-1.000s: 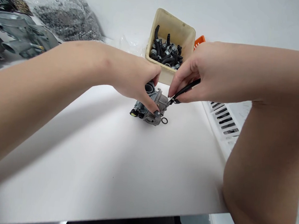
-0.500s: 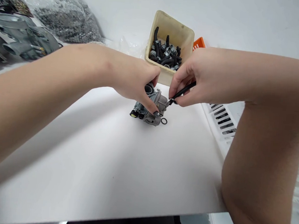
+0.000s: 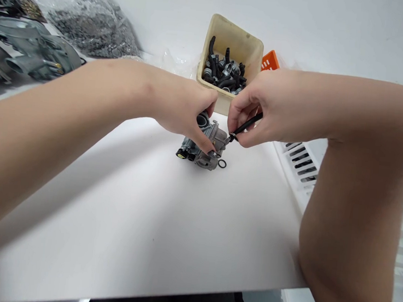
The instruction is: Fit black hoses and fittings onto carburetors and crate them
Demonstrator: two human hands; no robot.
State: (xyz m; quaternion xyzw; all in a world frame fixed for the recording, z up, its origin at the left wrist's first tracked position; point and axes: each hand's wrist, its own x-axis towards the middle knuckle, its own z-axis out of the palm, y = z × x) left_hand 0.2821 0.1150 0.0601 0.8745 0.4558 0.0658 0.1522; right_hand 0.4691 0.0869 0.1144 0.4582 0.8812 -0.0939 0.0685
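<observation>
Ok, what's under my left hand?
Your left hand grips a grey metal part; its round opening and black fittings show. What the hand itself covers can't be seen.

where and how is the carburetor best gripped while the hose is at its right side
I'd grip the carburetor across its bulky middle, coming from the left and above, thumb on the near side, much as the left hand does. The right hand holds the hose at its right side, so that side is best left free.
</observation>
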